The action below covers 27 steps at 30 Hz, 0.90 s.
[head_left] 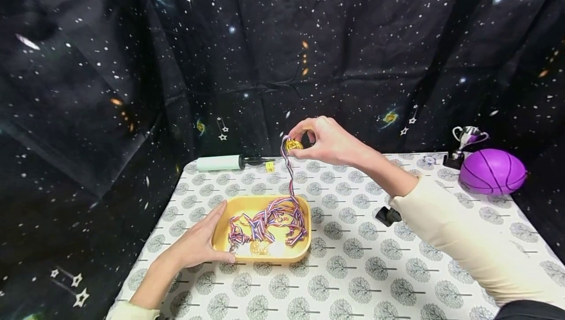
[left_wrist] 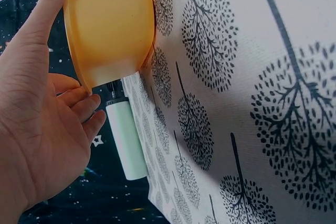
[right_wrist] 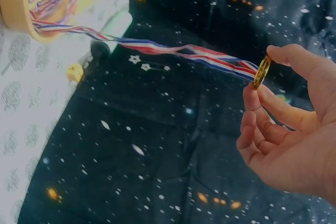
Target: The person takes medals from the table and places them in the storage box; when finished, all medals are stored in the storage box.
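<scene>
A yellow tray (head_left: 304, 251) (left_wrist: 110, 24) sits on the tree-print tablecloth and holds several medals with red, white and blue ribbons (head_left: 269, 219). My left hand (head_left: 198, 241) (left_wrist: 37, 129) rests against the tray's left side, fingers straight along its wall. My right hand (head_left: 324, 138) (right_wrist: 286, 129) is raised above the tray's far edge and pinches a gold medal (head_left: 293, 145) (right_wrist: 261, 72) between thumb and fingers. Its ribbon (head_left: 289, 173) (right_wrist: 157, 48) hangs down into the tray.
A pale green hand pump (head_left: 220, 162) (left_wrist: 127, 142) lies at the table's back edge. A purple ball (head_left: 492, 171) and a small silver trophy (head_left: 463, 143) stand at the back right. A small black object (head_left: 387, 215) lies near my right forearm. Starry black cloth surrounds the table.
</scene>
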Each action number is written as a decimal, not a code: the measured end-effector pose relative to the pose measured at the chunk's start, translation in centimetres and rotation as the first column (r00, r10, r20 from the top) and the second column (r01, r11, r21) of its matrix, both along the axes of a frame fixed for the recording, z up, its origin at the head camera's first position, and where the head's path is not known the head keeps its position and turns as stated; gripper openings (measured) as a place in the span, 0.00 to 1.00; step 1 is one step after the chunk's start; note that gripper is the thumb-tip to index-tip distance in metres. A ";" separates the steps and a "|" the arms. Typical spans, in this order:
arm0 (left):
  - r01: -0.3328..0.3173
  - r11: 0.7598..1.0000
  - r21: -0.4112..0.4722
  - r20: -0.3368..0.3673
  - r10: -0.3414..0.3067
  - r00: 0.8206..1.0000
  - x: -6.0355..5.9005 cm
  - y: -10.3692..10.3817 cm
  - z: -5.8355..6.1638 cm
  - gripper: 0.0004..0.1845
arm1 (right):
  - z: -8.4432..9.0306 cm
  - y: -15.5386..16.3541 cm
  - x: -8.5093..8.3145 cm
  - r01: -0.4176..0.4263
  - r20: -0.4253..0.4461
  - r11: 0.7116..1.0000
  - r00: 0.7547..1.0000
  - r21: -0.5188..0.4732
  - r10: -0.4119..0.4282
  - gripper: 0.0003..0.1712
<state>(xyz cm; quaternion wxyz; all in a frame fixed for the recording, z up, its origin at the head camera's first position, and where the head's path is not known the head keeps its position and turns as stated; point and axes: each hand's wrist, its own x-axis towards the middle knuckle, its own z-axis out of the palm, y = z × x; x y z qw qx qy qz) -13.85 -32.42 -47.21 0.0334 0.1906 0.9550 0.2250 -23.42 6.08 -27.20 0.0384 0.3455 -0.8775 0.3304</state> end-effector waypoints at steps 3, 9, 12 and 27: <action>-0.005 1.000 -0.002 0.000 0.005 1.000 0.0 0.0 0.0 0.79 | -1.0 -0.9 -0.1 -0.009 0.013 1.000 1.000 0.004 0.009 0.21; -0.006 1.000 0.001 0.004 0.006 1.000 0.0 0.0 0.0 0.79 | -3.2 -2.6 0.0 -0.013 0.065 1.000 0.998 0.005 0.013 0.21; -0.005 1.000 0.004 0.004 0.005 1.000 0.0 0.1 0.1 0.79 | -4.4 -3.5 0.2 -0.009 0.100 1.000 0.995 0.011 0.008 0.20; -0.005 1.000 0.013 0.001 0.005 1.000 0.1 0.1 0.1 0.79 | -12.1 -6.4 1.0 0.015 0.124 0.990 0.992 0.139 -0.033 0.24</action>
